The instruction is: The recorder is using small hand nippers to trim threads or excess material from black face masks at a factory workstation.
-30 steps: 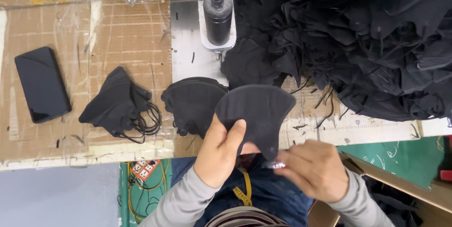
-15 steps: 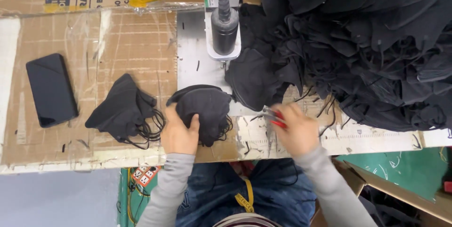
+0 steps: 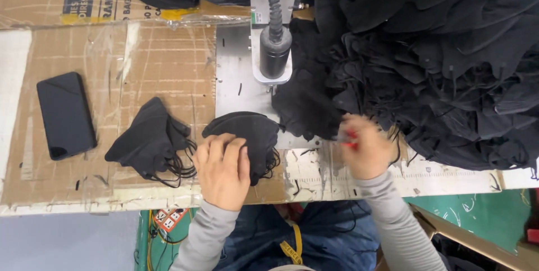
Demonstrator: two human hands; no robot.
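While pressed flat, palm down, left hand (image 3: 223,169) noted on small stack of black masks (image 3: 247,136) near front edge of tabletop (image 3: 168,63), fingers spread and extended, nothing gripped. Stack lying at junction of cardboard covering and grey metal plate (image 3: 236,88), ear loops trailing toward front edge. Right hand (image 3: 368,147) located further right along front edge, blurred, curled around small red-handled tool (image 3: 351,139); tool type not determinable, degree of closure not clear beyond a loose fist. Right hand touching or just short of lower fringe of large heap of black masks (image 3: 438,63) filling right rear portion of tabletop; contact not confirmable owing to blur. Second small pile of black masks (image 3: 149,144) observed on cardboard, just left of pressed stack, apart from both hands, loops tangled at its front side. Dark phone (image 3: 65,115) lying face up near left edge, well apart from piles. Machine head with black cylinder (image 3: 275,52) standing over metal plate at rear centre, just beside heap. Grey sleeves visible on both forearms.
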